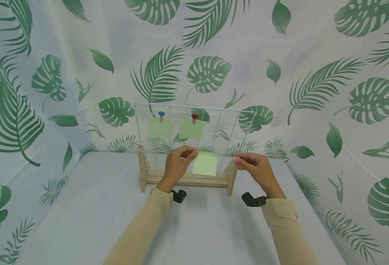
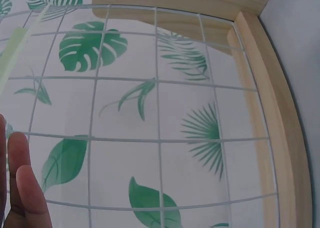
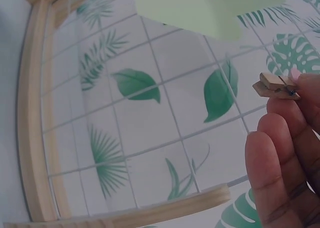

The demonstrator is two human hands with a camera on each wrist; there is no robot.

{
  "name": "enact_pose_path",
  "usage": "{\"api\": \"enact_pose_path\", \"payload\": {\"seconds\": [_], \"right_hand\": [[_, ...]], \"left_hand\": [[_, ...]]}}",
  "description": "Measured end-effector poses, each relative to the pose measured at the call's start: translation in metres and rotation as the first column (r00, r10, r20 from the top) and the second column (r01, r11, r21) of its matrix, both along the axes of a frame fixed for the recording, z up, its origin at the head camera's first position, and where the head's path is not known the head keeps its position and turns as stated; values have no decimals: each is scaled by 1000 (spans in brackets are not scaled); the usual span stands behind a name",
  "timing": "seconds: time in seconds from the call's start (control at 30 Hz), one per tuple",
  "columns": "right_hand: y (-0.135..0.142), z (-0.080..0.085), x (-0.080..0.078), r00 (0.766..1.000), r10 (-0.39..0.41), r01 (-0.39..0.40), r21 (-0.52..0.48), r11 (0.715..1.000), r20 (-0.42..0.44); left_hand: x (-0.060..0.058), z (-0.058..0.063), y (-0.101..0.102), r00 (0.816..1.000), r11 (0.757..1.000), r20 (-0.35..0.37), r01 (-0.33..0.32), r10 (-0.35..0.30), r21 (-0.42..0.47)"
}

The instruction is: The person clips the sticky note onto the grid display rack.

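My left hand [image 1: 178,163] pinches a pale green sticky note [image 1: 206,164] by its upper left corner, holding it against the lower middle of a white wire grid [image 2: 158,110]. To the right, near the stand's right post, my right hand [image 1: 256,170] pinches a small wooden clothespin [image 3: 274,86] with a pink heart on it. Its jaws are closed and point toward the grid in the right wrist view. Higher on the grid hang two more green notes, the left one [image 1: 160,129] under a blue-heart clothespin [image 1: 161,115], the other [image 1: 192,130] under a red-heart clothespin [image 1: 194,117].
A wooden stand [image 1: 188,181] carries the grid upright on a white-covered table [image 1: 98,206]. Behind it hangs a white curtain [image 1: 247,48] with green leaf prints. Black cameras [image 1: 254,200] sit on both wrists.
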State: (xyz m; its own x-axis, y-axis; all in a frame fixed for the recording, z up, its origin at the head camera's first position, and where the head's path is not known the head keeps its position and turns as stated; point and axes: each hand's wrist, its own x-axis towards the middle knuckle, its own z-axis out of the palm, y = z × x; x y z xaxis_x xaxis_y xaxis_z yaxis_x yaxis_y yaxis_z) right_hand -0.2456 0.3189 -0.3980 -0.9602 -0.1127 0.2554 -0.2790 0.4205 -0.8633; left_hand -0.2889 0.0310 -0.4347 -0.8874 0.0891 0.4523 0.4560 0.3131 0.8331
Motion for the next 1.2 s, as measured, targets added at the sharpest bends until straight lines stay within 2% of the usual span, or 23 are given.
{"api": "enact_pose_path", "payload": {"seconds": [0.3,0.53,0.77,1.2], "right_hand": [[2,4,1,1000,-8,8,-1,1000,10],[4,10,-2,1000,-14,14,28,1000,-5],[2,16,-4,1000,-18,19,59,998,-18],[-7,25,-10,999,13,-11,54,998,-37]], "left_hand": [[-5,14,3,999,1000,-54,6,-6,5],[-5,21,5,999,997,-29,48,-46,67],[-5,25,6,998,994,3,59,-59,88],[-8,32,10,996,988,-1,84,-85,132]]}}
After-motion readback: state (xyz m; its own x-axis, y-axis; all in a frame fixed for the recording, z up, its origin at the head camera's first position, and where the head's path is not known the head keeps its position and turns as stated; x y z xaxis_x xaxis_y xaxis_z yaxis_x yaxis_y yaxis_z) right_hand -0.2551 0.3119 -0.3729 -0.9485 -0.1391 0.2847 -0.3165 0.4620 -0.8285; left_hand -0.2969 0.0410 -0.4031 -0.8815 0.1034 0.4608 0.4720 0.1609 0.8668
